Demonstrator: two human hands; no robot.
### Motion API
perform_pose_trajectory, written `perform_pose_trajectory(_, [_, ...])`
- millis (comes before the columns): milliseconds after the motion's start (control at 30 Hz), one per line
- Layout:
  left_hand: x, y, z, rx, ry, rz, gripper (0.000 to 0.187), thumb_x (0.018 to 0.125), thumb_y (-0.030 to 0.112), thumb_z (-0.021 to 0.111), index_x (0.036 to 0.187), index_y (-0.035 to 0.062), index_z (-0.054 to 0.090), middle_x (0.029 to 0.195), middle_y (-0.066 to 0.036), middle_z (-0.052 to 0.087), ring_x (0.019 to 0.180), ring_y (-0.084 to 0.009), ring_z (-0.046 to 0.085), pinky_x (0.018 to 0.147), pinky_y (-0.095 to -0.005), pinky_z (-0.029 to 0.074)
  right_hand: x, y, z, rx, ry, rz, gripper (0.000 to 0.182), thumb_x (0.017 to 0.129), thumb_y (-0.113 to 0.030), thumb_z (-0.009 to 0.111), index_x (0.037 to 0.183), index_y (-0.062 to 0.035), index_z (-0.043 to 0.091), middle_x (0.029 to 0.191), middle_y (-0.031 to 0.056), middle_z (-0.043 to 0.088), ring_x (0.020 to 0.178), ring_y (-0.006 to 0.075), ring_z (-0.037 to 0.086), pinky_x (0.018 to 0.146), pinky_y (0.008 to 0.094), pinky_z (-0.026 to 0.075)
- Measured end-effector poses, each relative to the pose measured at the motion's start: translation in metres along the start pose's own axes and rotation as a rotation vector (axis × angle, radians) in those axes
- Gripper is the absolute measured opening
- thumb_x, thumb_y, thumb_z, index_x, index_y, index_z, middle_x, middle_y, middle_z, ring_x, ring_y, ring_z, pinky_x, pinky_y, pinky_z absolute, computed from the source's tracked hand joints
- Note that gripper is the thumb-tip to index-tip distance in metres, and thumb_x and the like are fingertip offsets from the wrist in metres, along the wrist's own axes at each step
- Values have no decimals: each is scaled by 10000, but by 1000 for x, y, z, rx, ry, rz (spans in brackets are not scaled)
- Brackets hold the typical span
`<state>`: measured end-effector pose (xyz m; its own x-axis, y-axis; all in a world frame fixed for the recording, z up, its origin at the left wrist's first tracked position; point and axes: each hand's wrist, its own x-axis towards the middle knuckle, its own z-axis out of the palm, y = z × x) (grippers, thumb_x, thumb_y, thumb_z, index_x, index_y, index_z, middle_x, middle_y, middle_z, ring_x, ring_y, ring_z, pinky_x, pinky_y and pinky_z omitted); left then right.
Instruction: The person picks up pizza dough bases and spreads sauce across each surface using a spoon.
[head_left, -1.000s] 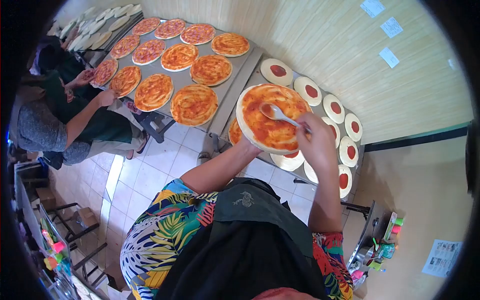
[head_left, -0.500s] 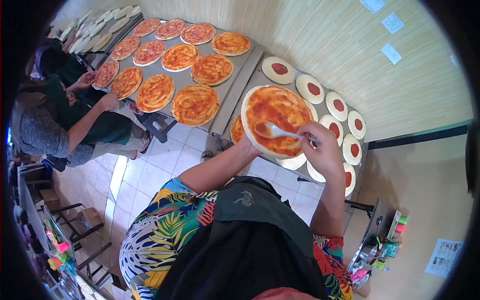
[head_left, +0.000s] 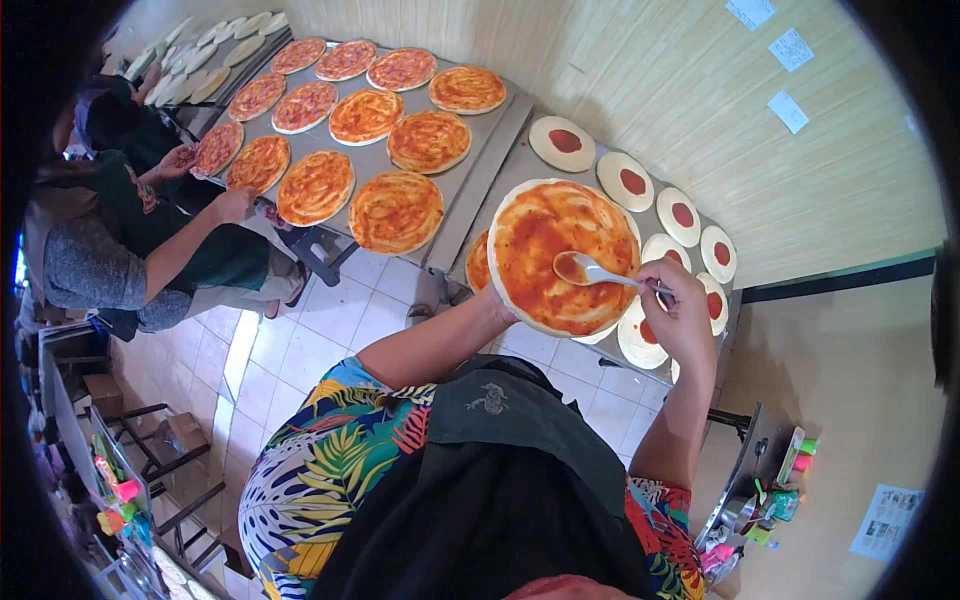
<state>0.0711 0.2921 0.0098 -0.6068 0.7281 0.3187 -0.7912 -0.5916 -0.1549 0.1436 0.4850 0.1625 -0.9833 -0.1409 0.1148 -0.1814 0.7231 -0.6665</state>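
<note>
A round pizza base [head_left: 530,225] spread with red sauce is held up in front of me, tilted slightly. My left hand [head_left: 497,306] supports it from below at its lower left rim; most of the fingers are hidden beneath the dough. In my right hand [head_left: 682,308], closed around the handle, is a spoon [head_left: 590,270] whose bowl rests on the sauce right of the middle. Behind the held base, pale dough rounds [head_left: 627,182] with a dab of sauce in their centres lie on the right table. A sauced base [head_left: 478,262] is partly hidden to its left.
On the left table [head_left: 462,160] lie several sauced pizza bases [head_left: 397,212], the farther ones with bits of topping. A co-worker [head_left: 110,250] stands at the left, hands at that table's edge. More plain dough rounds [head_left: 210,85] sit at the far left. A shelf [head_left: 745,480] with utensils is lower right.
The spoon and my right hand have moved right across the sauce. The held base has shifted slightly right and down. The co-worker's near hand has moved slightly to the right.
</note>
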Motion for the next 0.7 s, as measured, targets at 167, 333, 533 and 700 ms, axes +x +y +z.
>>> perform_pose_trajectory(167, [5,-10,-3,-36,28,-56,602,1008,458,500,1479,90,427,1487,-156,488,1318,-303,535,1106,-498,442,29,-8,26,38,142,-88,134,843,39,635,966,-11,620,900,121,645,771,246,665,678,332,520])
perform_pose_trajectory(333, [8,-13,12,97,7,26,572,1037,461,418,1477,95,427,1459,-153,517,1300,-307,552,1084,-497,467,11,-13,30,16,122,-155,133,836,35,632,956,-17,604,899,123,634,775,270,667,684,346,523])
perform_pose_trajectory(533, [2,-15,-12,91,62,-40,567,1040,443,436,1492,104,402,1478,-147,498,1312,-296,542,1079,-483,476,16,-21,39,-75,236,-157,133,844,14,625,972,-21,609,910,133,641,795,273,681,691,365,533])
perform_pose_trajectory(700, [6,-16,13,130,118,-22,560,1044,432,437,1502,115,384,1498,-136,478,1316,-288,539,1085,-478,473,-2,-30,28,-125,251,-55,161,840,3,618,994,-42,609,932,133,654,841,317,687,675,394,542])
